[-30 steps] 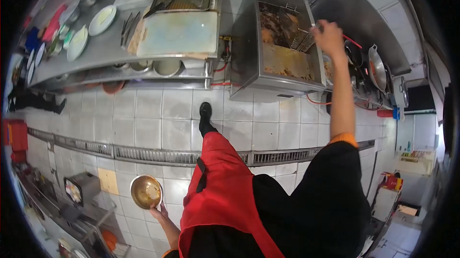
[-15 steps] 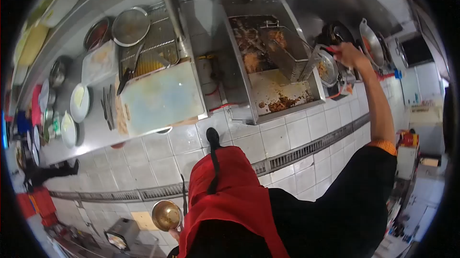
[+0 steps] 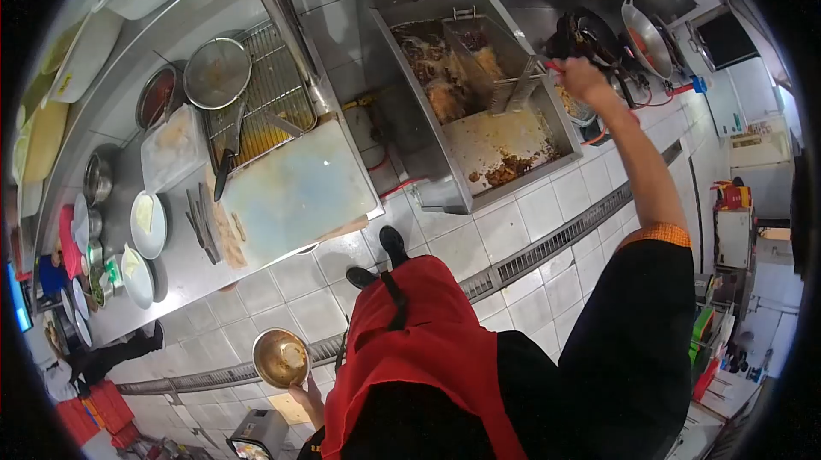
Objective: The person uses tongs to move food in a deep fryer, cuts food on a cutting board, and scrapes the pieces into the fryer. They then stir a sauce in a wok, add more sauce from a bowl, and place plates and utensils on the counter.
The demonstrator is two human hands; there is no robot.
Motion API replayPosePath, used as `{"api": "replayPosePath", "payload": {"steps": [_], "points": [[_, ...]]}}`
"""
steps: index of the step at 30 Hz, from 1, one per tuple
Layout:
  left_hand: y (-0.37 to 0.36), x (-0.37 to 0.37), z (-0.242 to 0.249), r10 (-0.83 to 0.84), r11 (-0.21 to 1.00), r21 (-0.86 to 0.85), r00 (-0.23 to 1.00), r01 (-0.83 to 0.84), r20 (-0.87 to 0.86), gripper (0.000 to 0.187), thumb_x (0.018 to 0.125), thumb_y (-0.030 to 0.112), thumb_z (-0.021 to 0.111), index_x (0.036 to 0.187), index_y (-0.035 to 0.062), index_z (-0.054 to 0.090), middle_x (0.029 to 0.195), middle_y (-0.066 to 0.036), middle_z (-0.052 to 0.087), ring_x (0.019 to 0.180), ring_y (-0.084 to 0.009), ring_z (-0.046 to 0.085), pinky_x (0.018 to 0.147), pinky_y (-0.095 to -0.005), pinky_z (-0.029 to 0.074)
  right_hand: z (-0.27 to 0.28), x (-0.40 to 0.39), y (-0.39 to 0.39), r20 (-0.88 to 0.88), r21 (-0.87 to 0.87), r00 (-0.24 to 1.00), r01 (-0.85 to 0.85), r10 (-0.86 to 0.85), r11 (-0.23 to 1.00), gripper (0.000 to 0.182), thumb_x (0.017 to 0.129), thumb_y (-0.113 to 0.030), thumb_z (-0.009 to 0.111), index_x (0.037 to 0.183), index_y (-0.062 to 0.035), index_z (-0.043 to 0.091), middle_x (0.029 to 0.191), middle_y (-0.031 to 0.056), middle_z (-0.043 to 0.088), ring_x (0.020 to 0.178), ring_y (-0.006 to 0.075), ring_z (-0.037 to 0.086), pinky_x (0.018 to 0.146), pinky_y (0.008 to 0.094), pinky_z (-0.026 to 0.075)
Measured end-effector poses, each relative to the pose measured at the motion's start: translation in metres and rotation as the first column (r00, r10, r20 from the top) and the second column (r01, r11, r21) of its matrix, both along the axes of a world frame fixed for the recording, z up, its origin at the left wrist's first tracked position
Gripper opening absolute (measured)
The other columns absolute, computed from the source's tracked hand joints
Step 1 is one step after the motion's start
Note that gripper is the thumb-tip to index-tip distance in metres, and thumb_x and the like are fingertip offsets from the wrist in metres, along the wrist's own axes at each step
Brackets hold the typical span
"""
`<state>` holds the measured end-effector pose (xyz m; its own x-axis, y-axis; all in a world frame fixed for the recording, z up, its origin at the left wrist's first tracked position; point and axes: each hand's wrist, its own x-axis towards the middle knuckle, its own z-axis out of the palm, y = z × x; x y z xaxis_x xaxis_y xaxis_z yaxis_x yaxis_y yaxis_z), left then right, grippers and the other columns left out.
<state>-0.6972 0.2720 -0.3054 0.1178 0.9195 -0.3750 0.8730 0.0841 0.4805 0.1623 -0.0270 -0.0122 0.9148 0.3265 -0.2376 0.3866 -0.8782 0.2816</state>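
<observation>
Our right hand (image 3: 583, 79) is clenched around the red-tipped handle (image 3: 554, 69) of the fryer basket (image 3: 489, 62), with the arm stretched out over the fryer's right edge. The basket is a wire-mesh box tilted up out of the oil at the far right part of the deep fryer (image 3: 462, 109), and golden fried pieces show inside it. More browned food floats in the dark oil at the fryer's far left corner, and the near half of the fryer is a stained tray with crumbs gathered toward its near right corner.

Our left hand (image 3: 305, 392) grips the rim of a metal bowl (image 3: 280, 358), fingers closed on its near edge; the bowl hangs low at our left side over the tiled floor (image 3: 282, 289), well apart from the fryer, and its inside looks smeared with something yellowish.

Left of the fryer, a pale cutting board (image 3: 295, 191) lies at the near right corner of the steel counter (image 3: 171, 263). Behind it a wire rack (image 3: 265, 109) carries a round metal lid (image 3: 217, 73) at its far left corner. White plates (image 3: 147, 225) sit along the counter's near left edge. To the right of the fryer, a wok (image 3: 643, 32) rests on the stove. Our red apron (image 3: 410, 357) fills the bottom of the view.
</observation>
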Motion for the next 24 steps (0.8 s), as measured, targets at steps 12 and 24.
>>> {"api": "replayPosePath", "payload": {"steps": [12, 24], "points": [[-0.013, -0.009, 0.007, 0.406, 0.909, -0.204, 0.883, -0.364, 0.234, 0.036, 0.066, 0.001, 0.071, 0.095, -0.0042, 0.05, 0.096, -0.013, 0.053, 0.089, -0.0193, 0.052, 0.077, -0.0308, 0.044, 0.014, -0.041, -0.002, 0.057, 0.151, 0.991, -0.128, 0.121, 0.98, 0.03, 0.079, -0.021, 0.059, 0.107, -0.0092, 0.059, 0.085, 0.0247, 0.059, 0.088, 0.0389, 0.057, 0.081, 0.0434, 0.044], [0.004, -0.025, 0.009, 0.419, 0.904, -0.198, 0.874, -0.378, 0.245, 0.032, 0.068, 0.001, 0.066, 0.094, -0.0051, 0.05, 0.096, -0.013, 0.053, 0.089, -0.0191, 0.051, 0.078, -0.0311, 0.045, 0.047, -0.045, 0.014, 0.009, 0.055, 0.996, -0.086, 0.086, 0.995, 0.028, 0.082, -0.021, 0.055, 0.104, -0.0048, 0.059, 0.092, 0.0213, 0.061, 0.09, 0.0388, 0.057, 0.078, 0.0433, 0.046]]}}
